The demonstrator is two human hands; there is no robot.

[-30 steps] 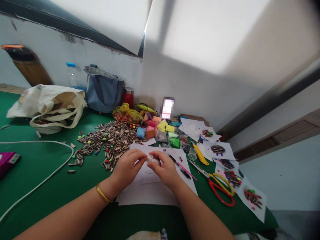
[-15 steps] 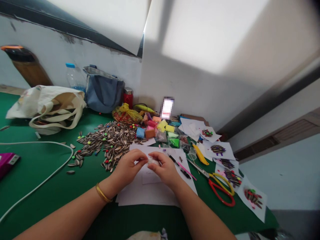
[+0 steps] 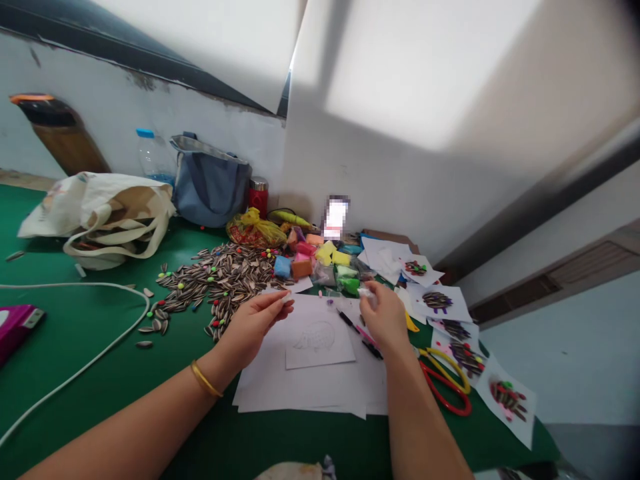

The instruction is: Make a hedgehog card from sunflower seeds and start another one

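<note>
My left hand [image 3: 261, 321] is closed in a pinch on a small white bit of modelling clay [image 3: 286, 299], above the left edge of the white sheets [image 3: 260, 387]. Farther right, my right hand [image 3: 387, 318] grips a white clay packet [image 3: 366, 292], mostly hidden by the fingers, close to the green clay packet. Between the hands lies a smaller paper with a pencil drawing [image 3: 320, 347], flat on the sheets. A black pen [image 3: 347, 321] and a pink stick [image 3: 363, 331] lie beside my right hand, which partly covers them.
Sunflower seeds [image 3: 235, 270] with coloured beads are heaped left of centre. Coloured clay packets [image 3: 301, 269] sit behind the sheets. Scissors [image 3: 453, 390] and seed pictures [image 3: 507, 397] lie to the right. A cloth bag [image 3: 45, 210] and a white cable [image 3: 80, 363] are on the left.
My hands were together over the drawing and have come apart. The right has moved right and away from me with the white packet; the left keeps a small white bit. The drawing is uncovered.
</note>
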